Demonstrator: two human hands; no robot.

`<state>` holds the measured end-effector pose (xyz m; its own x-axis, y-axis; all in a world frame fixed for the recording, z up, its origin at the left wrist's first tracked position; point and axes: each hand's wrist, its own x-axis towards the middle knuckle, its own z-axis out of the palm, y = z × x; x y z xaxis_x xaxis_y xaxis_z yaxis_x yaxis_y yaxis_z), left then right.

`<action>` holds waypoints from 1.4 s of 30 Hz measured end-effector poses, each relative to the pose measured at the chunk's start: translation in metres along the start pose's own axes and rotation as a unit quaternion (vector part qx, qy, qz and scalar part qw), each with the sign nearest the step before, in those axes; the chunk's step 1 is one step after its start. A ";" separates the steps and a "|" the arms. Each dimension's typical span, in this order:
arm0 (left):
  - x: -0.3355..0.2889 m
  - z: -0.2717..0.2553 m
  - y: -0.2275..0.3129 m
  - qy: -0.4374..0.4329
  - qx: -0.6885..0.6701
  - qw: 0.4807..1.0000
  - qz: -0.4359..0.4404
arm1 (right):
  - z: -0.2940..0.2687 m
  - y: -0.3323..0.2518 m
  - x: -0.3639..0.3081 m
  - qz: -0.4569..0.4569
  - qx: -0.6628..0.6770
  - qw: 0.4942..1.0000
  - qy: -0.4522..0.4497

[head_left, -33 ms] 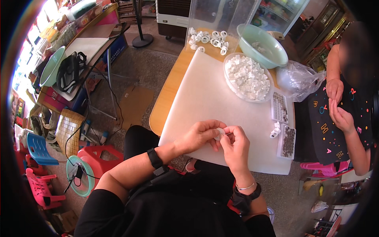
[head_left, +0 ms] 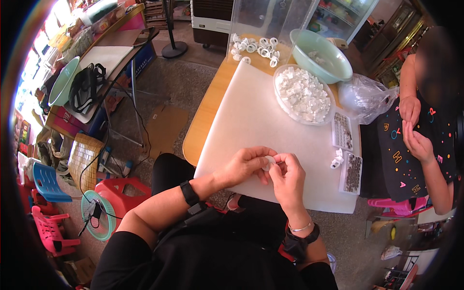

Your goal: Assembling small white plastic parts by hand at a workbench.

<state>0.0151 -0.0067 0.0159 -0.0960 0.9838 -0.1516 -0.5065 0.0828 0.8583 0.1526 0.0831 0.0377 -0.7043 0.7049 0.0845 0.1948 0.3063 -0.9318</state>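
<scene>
Over the near part of the white-covered table [head_left: 241,125], my left hand [head_left: 248,163] and my right hand [head_left: 288,180] meet. Both are closed on a small round white plastic piece [head_left: 268,163], pinched between the fingertips, which partly hide it. Farther off to the right stands a round clear tub [head_left: 333,115] heaped with small white plastic pieces [head_left: 303,94]. At the table's right side lie two small clear trays, the far one [head_left: 342,130] and the near one [head_left: 351,174], both filled with tiny parts. A white plastic fitting [head_left: 337,159] lies beside them.
Several white ring-shaped parts [head_left: 263,47] lie by a clear upright box [head_left: 270,21] at the far end. Behind the tub are a pale green basin [head_left: 340,70] and a clear plastic bag [head_left: 365,96]. A co-worker's hands [head_left: 413,121] are at right. A red stool [head_left: 128,191] stands left.
</scene>
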 end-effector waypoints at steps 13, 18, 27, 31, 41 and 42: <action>0.014 -0.010 0.002 -0.084 -0.182 0.980 0.009 | -0.019 -0.007 0.016 -0.015 0.041 0.999 0.005; 0.005 -0.010 0.000 -0.053 -0.169 0.984 -0.010 | -0.011 -0.006 0.017 -0.080 -0.089 0.993 -0.018; -0.006 -0.002 0.020 -0.062 -0.169 0.984 -0.007 | -0.052 -0.032 0.057 -0.025 -0.068 0.996 -0.054; -0.009 -0.015 0.026 -0.014 -0.167 0.986 -0.003 | -0.078 -0.050 0.152 -0.066 -0.056 0.987 0.132; -0.004 -0.045 0.015 0.025 -0.209 0.977 -0.032 | -0.123 0.030 0.330 -0.093 -0.427 0.832 0.342; -0.004 -0.045 0.014 0.002 -0.219 0.975 -0.033 | -0.122 0.036 0.335 -0.096 -0.424 0.835 0.337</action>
<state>-0.0303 -0.0172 0.0060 -0.0533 0.9780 -0.2014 -0.8291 0.0691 0.5549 0.0070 0.4081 0.0755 -0.2890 0.7029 0.6499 0.7372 0.5965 -0.3174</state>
